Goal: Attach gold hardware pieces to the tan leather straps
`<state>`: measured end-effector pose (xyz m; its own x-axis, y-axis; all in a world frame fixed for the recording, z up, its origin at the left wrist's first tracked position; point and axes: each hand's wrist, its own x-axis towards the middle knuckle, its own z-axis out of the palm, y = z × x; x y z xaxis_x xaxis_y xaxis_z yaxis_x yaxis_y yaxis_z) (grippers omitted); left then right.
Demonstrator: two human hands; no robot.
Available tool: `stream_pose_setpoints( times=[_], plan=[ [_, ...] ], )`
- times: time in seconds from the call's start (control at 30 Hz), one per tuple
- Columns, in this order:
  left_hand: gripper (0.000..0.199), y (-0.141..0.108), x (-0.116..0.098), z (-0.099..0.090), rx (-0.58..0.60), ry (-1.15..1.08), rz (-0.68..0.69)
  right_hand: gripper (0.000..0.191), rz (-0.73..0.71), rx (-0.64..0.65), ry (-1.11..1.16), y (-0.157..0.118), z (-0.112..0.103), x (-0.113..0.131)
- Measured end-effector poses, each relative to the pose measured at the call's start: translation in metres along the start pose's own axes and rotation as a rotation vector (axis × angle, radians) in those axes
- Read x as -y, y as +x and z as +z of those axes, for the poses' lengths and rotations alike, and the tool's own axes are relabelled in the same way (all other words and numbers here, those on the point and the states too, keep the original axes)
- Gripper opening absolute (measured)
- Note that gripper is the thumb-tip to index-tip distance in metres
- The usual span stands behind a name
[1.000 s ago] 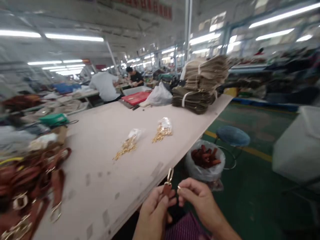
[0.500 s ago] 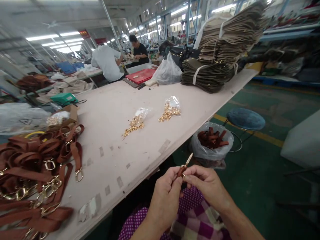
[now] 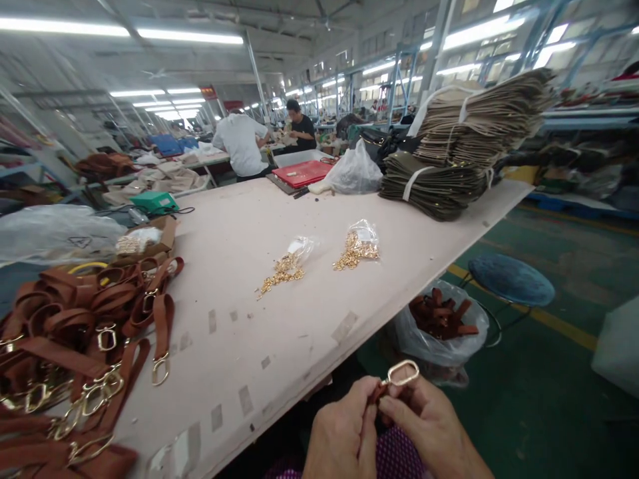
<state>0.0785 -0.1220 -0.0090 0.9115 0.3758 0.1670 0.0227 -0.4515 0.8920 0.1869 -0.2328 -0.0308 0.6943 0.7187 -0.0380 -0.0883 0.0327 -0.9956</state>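
Both hands meet at the lower right, in front of the table edge. My left hand (image 3: 344, 426) is closed on a small brown leather piece (image 3: 378, 392). Pressed against the same piece, my right hand (image 3: 429, 419) pinches it with thumb and fingers. A gold oval buckle (image 3: 403, 373) sticks up from the leather, above my fingertips. Two heaps of small gold fittings (image 3: 285, 274) (image 3: 354, 249) spill from clear plastic bags on the table. Brown straps with gold buckles (image 3: 74, 319) are piled on the left.
The pale table (image 3: 224, 233) carries stacked dark pieces (image 3: 429, 186), a red folder (image 3: 302, 173) and a plastic bag (image 3: 353, 169). Beyond the right edge stand a lined bin of brown pieces (image 3: 442, 316) and a blue stool (image 3: 512, 279). Two people work at the back.
The view has tilted up, so the scene sits lower. The gold buckle has turned from edge-on to showing its oval opening. Both hands still hold the leather piece.
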Motion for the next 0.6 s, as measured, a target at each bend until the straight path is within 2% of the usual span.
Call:
stream_pose_setpoints(
  times=[0.13,0.23,0.3,0.37,0.47,0.53,0.6],
  plan=[
    [0.036,0.005,-0.003,-0.009,-0.110,-0.046,0.018,0.019,-0.096,-0.003,-0.155,0.011,0.008,0.016],
    [0.035,0.018,-0.011,-0.023,-0.126,-0.231,-0.138,0.016,-0.122,0.090,-0.292,0.033,0.009,0.034],
    [0.037,0.026,-0.013,-0.033,-0.153,-0.417,-0.320,0.016,-0.130,0.157,-0.386,0.061,0.006,0.043],
    [0.042,0.032,-0.011,-0.044,-0.222,-0.541,-0.469,0.015,-0.222,0.125,-0.542,0.099,0.000,0.047],
    [0.052,0.034,0.000,-0.059,-0.312,-0.533,-0.551,0.013,-0.483,-0.007,-0.892,0.163,-0.006,0.045],
    [0.054,0.033,0.009,-0.066,-0.342,-0.533,-0.583,0.015,-0.589,-0.006,-1.055,0.198,-0.005,0.041],
    [0.054,0.032,0.017,-0.071,-0.363,-0.604,-0.634,0.017,-0.637,0.052,-1.131,0.222,0.000,0.038]
  ],
)
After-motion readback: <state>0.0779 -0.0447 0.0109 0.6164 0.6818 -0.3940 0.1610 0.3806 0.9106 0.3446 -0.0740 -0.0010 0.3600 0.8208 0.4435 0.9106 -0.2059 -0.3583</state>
